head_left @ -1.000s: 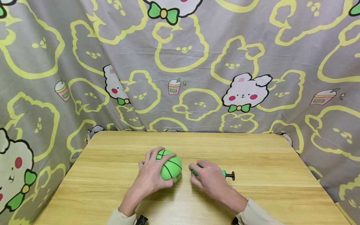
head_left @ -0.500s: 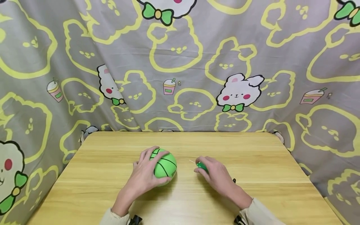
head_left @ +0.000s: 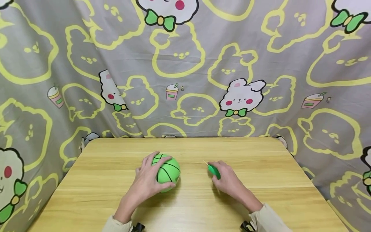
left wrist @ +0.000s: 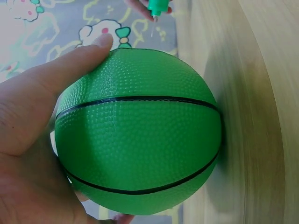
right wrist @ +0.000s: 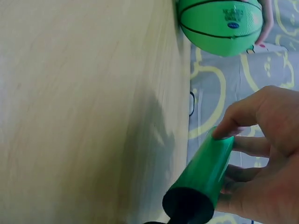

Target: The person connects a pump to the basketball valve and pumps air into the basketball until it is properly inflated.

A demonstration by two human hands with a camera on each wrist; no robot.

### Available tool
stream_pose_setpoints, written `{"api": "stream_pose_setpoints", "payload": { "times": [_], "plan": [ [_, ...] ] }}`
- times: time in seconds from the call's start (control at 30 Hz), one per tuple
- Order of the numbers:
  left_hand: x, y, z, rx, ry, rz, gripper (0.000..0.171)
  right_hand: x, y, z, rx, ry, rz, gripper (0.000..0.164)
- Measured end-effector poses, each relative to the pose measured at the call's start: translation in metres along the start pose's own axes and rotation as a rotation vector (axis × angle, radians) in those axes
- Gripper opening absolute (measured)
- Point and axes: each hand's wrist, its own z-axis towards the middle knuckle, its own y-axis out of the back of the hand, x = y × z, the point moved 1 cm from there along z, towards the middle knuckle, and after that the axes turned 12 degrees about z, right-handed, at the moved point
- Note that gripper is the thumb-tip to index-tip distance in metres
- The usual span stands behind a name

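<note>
My left hand (head_left: 146,178) grips a green toy basketball (head_left: 168,172) with black seams from its left side. In the left wrist view the thumb and fingers spread round the ball (left wrist: 140,130), which rests on the table. My right hand (head_left: 228,180) holds a green hand pump (head_left: 214,171) to the right of the ball. A thin needle (head_left: 205,162) sticks out of the pump's tip, up and to the left, apart from the ball. The right wrist view shows the pump's black end (right wrist: 189,205) and the fingers curled round its green barrel (right wrist: 205,163).
The wooden table (head_left: 185,206) carries the ball, and both forearms reach over its near part. A grey curtain (head_left: 139,58) with yellow outlines and white rabbits hangs behind the table and along its sides.
My right hand has lifted and turned the pump, so its needle now shows and its black handle is hidden from the head view. The left hand keeps its grip on the ball.
</note>
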Motion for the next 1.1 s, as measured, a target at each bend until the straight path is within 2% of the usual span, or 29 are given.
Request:
{"api": "stream_pose_setpoints", "payload": {
  "times": [0.2, 0.37, 0.5, 0.73, 0.93, 1.1],
  "plan": [
    [0.004, 0.002, -0.001, -0.004, -0.011, -0.023, 0.097, -0.009, 0.002, 0.002, -0.067, -0.049, 0.012, 0.040],
    [0.007, 0.005, -0.003, -0.009, -0.036, -0.070, 0.088, -0.016, 0.001, 0.001, -0.076, -0.085, -0.042, 0.032],
    [0.007, 0.005, -0.005, 0.012, -0.055, -0.103, 0.083, -0.020, -0.002, -0.001, -0.080, -0.108, -0.083, 0.033],
    [0.005, 0.001, -0.005, 0.053, -0.072, -0.207, 0.083, -0.022, -0.004, -0.005, -0.105, -0.119, -0.089, 0.035],
    [0.006, -0.002, -0.006, 0.061, -0.050, -0.219, 0.088, -0.021, -0.003, -0.007, -0.057, -0.165, -0.082, 0.038],
    [0.008, -0.002, -0.005, 0.065, -0.027, -0.241, 0.092, -0.019, 0.005, -0.008, 0.016, -0.191, -0.071, 0.049]
  ]
}}
